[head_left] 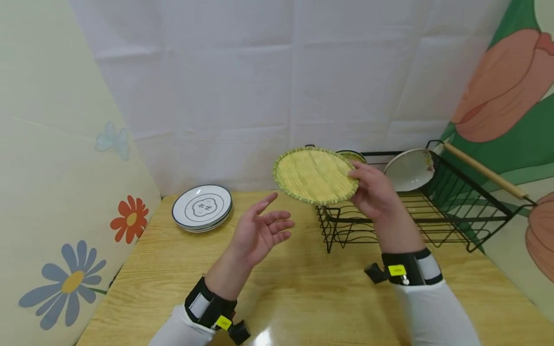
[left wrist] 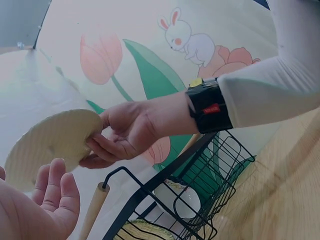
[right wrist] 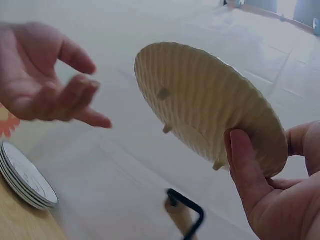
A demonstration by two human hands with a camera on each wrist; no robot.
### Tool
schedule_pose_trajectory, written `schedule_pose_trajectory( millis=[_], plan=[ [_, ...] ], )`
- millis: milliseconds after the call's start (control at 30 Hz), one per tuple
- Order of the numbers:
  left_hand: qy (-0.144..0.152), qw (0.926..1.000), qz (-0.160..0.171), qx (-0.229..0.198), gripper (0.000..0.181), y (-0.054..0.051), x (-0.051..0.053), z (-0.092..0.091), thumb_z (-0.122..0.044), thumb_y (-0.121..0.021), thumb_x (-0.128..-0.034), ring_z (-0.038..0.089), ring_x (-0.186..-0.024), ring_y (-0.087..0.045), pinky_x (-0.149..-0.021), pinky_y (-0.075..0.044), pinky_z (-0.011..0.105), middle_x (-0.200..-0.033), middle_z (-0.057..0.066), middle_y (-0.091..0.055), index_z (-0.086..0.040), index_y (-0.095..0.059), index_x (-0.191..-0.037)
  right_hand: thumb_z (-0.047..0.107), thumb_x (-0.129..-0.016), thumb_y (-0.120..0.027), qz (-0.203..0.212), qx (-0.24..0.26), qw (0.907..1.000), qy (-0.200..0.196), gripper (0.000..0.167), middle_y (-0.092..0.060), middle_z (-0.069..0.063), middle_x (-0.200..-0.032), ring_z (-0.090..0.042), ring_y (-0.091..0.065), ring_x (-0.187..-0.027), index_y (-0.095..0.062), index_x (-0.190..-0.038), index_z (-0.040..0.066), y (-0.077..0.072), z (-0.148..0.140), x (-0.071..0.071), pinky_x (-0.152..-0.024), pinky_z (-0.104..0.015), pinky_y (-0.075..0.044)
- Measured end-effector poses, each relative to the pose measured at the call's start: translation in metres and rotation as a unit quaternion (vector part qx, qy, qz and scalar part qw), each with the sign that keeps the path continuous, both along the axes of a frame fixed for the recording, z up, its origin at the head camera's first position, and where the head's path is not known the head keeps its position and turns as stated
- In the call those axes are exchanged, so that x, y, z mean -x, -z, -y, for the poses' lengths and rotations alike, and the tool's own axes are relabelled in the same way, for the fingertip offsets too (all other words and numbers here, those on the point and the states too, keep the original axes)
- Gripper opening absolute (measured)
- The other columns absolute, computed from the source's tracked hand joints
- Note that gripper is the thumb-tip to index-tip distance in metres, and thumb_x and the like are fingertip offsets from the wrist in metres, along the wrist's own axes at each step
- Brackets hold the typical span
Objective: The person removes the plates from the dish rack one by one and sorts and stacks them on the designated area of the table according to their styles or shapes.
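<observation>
A round yellow-green woven plate (head_left: pixel 313 175) is held up above the table, its pale underside (right wrist: pixel 200 95) showing in the right wrist view. The right hand (head_left: pixel 374 190) pinches its right edge, thumb on one face and fingers on the other. To the lower left of the plate, the left hand (head_left: pixel 259 233) is turned palm up with fingers spread and slightly bent, apart from the plate and holding nothing. In the left wrist view the left fingers (left wrist: pixel 55 187) overlap the plate's lower edge.
A stack of white plates with dark blue rims (head_left: pixel 202 206) lies at the table's back left. On the right a black wire rack (head_left: pixel 433 221) with wooden handles holds a white bowl (head_left: pixel 409 170) and another green-rimmed woven piece (head_left: pixel 352 155). White cloth (head_left: pixel 225 96) hangs behind.
</observation>
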State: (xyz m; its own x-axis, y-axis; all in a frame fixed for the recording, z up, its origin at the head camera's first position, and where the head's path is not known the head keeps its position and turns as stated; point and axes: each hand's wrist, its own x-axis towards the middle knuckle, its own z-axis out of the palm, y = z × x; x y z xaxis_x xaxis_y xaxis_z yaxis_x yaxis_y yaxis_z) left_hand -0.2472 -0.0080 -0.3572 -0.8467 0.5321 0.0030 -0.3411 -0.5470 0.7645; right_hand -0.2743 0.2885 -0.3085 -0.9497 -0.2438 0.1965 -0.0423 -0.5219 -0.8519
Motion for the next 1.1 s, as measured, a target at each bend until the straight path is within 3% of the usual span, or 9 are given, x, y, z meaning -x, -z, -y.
schedule_pose_trajectory(
  millis=[100, 200, 333, 600, 867, 1100],
  plan=[
    [0.002, 0.9999, -0.012, 0.0, 0.041, -0.002, -0.003, 0.0, -0.036, -0.033, -0.1096, 0.014, -0.087, -0.076, -0.08, -0.061, 0.029, -0.09, -0.004, -0.077, -0.025, -0.032, -0.149, 0.001, -0.108, -0.039, 0.002, 0.018, 0.9998, -0.007, 0.045, -0.067, -0.011, -0.117, -0.018, -0.075, -0.089, -0.03, -0.152, -0.002, 0.011, 0.008, -0.011, -0.076, -0.026, -0.063],
    [-0.004, 0.9996, -0.026, 0.001, 0.032, -0.005, -0.004, 0.001, -0.037, -0.032, -0.1088, 0.013, -0.086, -0.075, -0.08, -0.061, 0.03, -0.089, -0.003, -0.077, -0.025, -0.036, -0.138, 0.001, -0.107, -0.041, -0.001, 0.002, 1.0, 0.0, 0.049, -0.068, -0.01, -0.114, -0.017, -0.075, -0.087, -0.027, -0.154, -0.005, 0.015, 0.015, -0.018, -0.074, -0.025, -0.063],
    [-0.009, 0.9993, -0.036, 0.002, 0.029, -0.007, -0.005, 0.003, -0.039, -0.031, -0.1076, 0.012, -0.083, -0.074, -0.079, -0.061, 0.03, -0.087, -0.003, -0.076, -0.023, -0.044, -0.129, 0.001, -0.106, -0.044, 0.005, -0.021, 0.9997, 0.009, 0.055, -0.069, -0.009, -0.112, -0.016, -0.075, -0.085, -0.024, -0.157, -0.007, 0.018, 0.024, -0.021, -0.074, -0.024, -0.063],
    [-0.002, 0.999, -0.044, 0.008, 0.032, -0.009, -0.006, 0.006, -0.038, -0.034, -0.1093, 0.01, -0.083, -0.074, -0.077, -0.061, 0.028, -0.087, -0.005, -0.077, -0.017, -0.056, -0.119, 0.0, -0.104, -0.047, 0.022, -0.023, 0.9994, 0.017, 0.059, -0.071, -0.009, -0.113, -0.016, -0.076, -0.085, -0.025, -0.158, -0.007, 0.019, 0.031, -0.027, -0.074, -0.026, -0.063],
    [-0.008, 0.9992, -0.038, -0.008, 0.031, -0.012, -0.004, 0.009, -0.03, -0.039, -0.1097, 0.01, -0.08, -0.076, -0.072, -0.063, 0.028, -0.09, -0.003, -0.078, -0.015, -0.049, -0.135, 0.001, -0.105, -0.044, 0.022, -0.037, 0.999, 0.016, 0.062, -0.069, -0.008, -0.119, -0.014, -0.074, -0.084, -0.019, -0.161, -0.004, 0.02, 0.038, -0.034, -0.072, -0.023, -0.062],
    [-0.001, 0.9991, -0.041, -0.009, 0.036, -0.014, -0.007, 0.014, -0.03, -0.04, -0.1088, 0.01, -0.085, -0.076, -0.075, -0.063, 0.028, -0.096, -0.003, -0.079, -0.015, -0.047, -0.14, 0.002, -0.105, -0.046, 0.04, -0.039, 0.998, 0.027, 0.062, -0.07, -0.007, -0.123, -0.014, -0.075, -0.087, -0.023, -0.162, 0.0, 0.02, 0.044, -0.037, -0.074, -0.023, -0.062]
  ],
)
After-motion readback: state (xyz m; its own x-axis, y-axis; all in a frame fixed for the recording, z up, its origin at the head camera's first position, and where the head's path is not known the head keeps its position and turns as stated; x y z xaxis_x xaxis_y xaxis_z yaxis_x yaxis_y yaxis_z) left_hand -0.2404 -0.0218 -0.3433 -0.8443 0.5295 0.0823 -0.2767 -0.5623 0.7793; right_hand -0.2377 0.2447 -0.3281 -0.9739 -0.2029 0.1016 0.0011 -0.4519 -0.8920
